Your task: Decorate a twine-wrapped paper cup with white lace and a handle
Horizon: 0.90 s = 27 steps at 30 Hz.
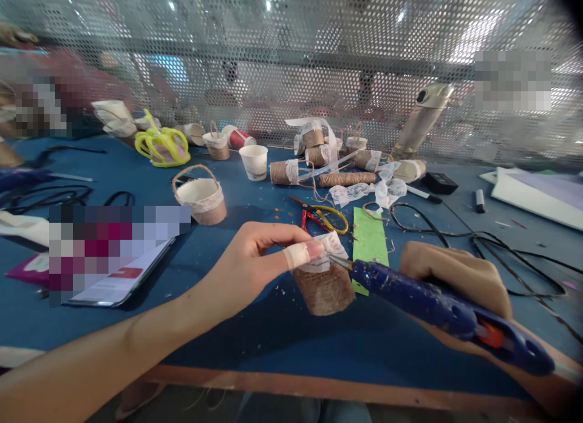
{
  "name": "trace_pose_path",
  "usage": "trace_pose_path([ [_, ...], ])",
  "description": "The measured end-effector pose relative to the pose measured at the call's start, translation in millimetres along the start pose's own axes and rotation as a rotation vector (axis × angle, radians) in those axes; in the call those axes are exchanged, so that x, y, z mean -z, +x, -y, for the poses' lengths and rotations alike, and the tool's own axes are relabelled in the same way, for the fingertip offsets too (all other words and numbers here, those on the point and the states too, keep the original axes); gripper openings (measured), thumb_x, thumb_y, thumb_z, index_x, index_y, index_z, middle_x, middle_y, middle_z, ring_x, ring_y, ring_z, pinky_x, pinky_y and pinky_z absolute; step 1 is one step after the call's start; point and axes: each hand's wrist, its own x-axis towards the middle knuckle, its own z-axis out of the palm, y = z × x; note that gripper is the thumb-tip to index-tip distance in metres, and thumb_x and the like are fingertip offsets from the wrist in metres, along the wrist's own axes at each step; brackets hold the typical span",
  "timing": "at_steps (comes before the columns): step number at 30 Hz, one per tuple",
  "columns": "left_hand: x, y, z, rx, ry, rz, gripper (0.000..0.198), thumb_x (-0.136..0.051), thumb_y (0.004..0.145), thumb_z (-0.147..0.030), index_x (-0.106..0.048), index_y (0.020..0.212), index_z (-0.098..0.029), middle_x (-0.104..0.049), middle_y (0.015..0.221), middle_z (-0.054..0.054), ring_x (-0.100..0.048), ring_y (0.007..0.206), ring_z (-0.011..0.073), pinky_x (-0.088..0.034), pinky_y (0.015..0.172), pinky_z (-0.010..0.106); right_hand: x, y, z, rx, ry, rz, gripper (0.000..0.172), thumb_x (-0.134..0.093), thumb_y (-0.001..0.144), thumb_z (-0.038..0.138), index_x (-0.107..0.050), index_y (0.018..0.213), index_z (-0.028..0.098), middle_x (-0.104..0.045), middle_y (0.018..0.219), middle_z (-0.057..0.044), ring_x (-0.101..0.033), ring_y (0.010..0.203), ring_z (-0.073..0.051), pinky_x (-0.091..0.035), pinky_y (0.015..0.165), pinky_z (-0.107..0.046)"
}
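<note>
**Glue gun [410, 298] meeting lace [335, 242] below centre frame**

From a distance, I am watching the left hand [262, 253] pinching the lace between thumb and fingers against the upper edge of a twine-wrapped cup [324, 292], which is tilting just below the centre of the frame. Whether the cup is resting on the blue table [255, 344], I am unable to tell. In the lower right, the right hand [455, 277] is curling around the glue gun; how hard it is squeezing is not showing. The metal nozzle [345, 263] is pointing left, its tip apparently touching the lace beside the left thumb's white wrap [297, 256].

I am judging the step in hand to be gluing the lace around the cup. As I am reading it, the next move is calling for steady pressure on the lace, keeping the thumb clear of the tip.

Scissors [313, 208] are lying just beyond the cup, a green strip [370, 238] is lying to its right, and a handled basket [210, 212] is standing left of centre.
</note>
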Motion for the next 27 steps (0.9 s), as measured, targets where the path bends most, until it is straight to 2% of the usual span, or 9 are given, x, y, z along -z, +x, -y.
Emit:
trace_pose_path([
  [4, 0.2, -0.3, 0.8, -0.003, -0.001, -0.002, 0.022, -0.068, 0.09, -0.023, -0.074, 0.07, -0.017, -0.064, 0.068, -0.003, -0.053, 0.066, 0.0109, -0.04, 0.062, 0.021, -2.3, 0.6, 2.1, -0.03, 0.044, -0.056, 0.024, -0.06, 0.086, 0.009, -0.043, 0.077, 0.024, -0.045, 0.067, 0.003, -0.043, 0.056, -0.012, -0.034, 0.051, -0.026],
  [10, -0.5, -0.8, -0.4, -0.014, 0.011, -0.002, 0.024, -0.067, 0.091, -0.024, -0.073, 0.069, -0.018, -0.063, 0.066, -0.004, -0.051, 0.064, 0.0099, -0.04, 0.062, 0.02, -2.9, 0.4, -0.9, 0.037, 0.051, 0.004, 0.021, -0.058, 0.085, 0.009, -0.045, 0.08, 0.024, -0.048, 0.069, 0.002, -0.048, 0.058, -0.012, -0.037, 0.052, -0.026],
  [16, -0.5, -0.8, -1.7, 0.01, 0.007, 0.016, 0.024, -0.066, 0.091, -0.023, -0.073, 0.069, -0.018, -0.063, 0.067, -0.004, -0.051, 0.065, 0.0101, -0.04, 0.062, 0.02, -1.4, 0.8, -2.0, 0.011, 0.04, 0.006, 0.019, -0.057, 0.085, 0.012, -0.044, 0.078, 0.024, -0.046, 0.068, 0.003, -0.046, 0.056, -0.011, -0.035, 0.05, -0.025],
  [21, -0.7, -1.6, -0.6, 0.02, 0.001, 0.006, 0.022, -0.067, 0.091, -0.024, -0.074, 0.071, -0.018, -0.064, 0.068, -0.003, -0.051, 0.066, 0.011, -0.041, 0.062, 0.021, -2.5, 1.1, 1.1, 0.008, 0.063, -0.045, 0.021, -0.057, 0.085, 0.01, -0.043, 0.078, 0.024, -0.047, 0.068, 0.003, -0.047, 0.056, -0.011, -0.037, 0.052, -0.025],
  [27, -0.6, -0.3, -0.9, 0.021, 0.026, 0.015, 0.025, -0.067, 0.091, -0.026, -0.073, 0.069, -0.016, -0.064, 0.068, -0.002, -0.051, 0.064, 0.0111, -0.043, 0.065, 0.023, -2.5, 1.0, -0.7, 0.022, 0.047, 0.002, 0.019, -0.057, 0.084, 0.013, -0.043, 0.079, 0.025, -0.046, 0.068, 0.003, -0.046, 0.056, -0.013, -0.035, 0.051, -0.026],
])
